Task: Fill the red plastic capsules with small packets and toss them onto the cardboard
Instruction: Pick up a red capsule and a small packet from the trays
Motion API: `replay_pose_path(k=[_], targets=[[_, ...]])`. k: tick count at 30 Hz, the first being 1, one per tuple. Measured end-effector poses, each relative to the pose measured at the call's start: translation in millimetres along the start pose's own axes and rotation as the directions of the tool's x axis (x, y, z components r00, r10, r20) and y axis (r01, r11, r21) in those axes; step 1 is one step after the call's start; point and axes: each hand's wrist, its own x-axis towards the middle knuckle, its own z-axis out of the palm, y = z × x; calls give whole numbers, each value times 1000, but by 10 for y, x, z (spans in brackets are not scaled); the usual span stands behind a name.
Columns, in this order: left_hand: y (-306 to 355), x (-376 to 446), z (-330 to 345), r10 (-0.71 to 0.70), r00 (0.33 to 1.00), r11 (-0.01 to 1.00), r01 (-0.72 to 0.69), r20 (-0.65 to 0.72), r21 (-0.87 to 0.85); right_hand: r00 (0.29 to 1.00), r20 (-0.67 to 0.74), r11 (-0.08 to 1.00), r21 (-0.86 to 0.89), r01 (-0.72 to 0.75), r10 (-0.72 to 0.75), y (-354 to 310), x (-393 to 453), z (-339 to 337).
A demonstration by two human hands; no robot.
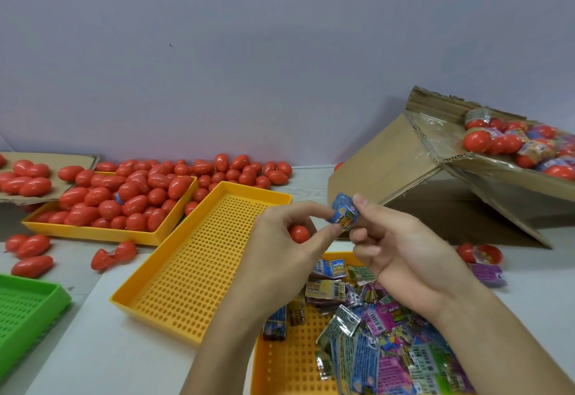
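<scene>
Left hand (280, 245): bare, no glove, no ring.
Right hand (404, 254): bare, no glove.
Forearms: uncovered, no sleeves or watch in view.

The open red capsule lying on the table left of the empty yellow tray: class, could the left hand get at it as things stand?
Probably not straight away. The way to the open red capsule looks free, but the left hand already holds a capsule and pinches the blue packet.

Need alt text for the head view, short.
Two hands meet over a table: the left hand and right hand pinch a small blue packet, the left also holding a red capsule. Below sits a yellow tray of packets, another heaped with capsules, and filled capsules lie on cardboard at right.
</scene>
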Motion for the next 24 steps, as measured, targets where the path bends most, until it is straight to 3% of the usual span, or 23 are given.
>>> replay_pose_path(k=[4,7,9,11,14,24], targets=[[18,4,-18,26,1000,999,-26,13,-45,998,-65,999,-31,11,-13,-15,-7,12],[27,-8,-47,14,997,999,-11,70,-43,984,-107,961,-251,115,-146,-3,0,-31],[23,-16,-62,-10,990,999,15,139,-34,960,-38,877,-419,237,-277,4,-5,-54],[19,-22,-73,-28,978,999,30,206,-10,927,131,762,-535,365,-352,2,-15,-71],[23,-31,-92,-43,959,999,43,280,6,916,307,719,-573,393,-256,13,-29,-78],[18,-25,-151,-130,925,980,173,358,-93,947,311,821,-517,241,-83,-18,-8,-125]])
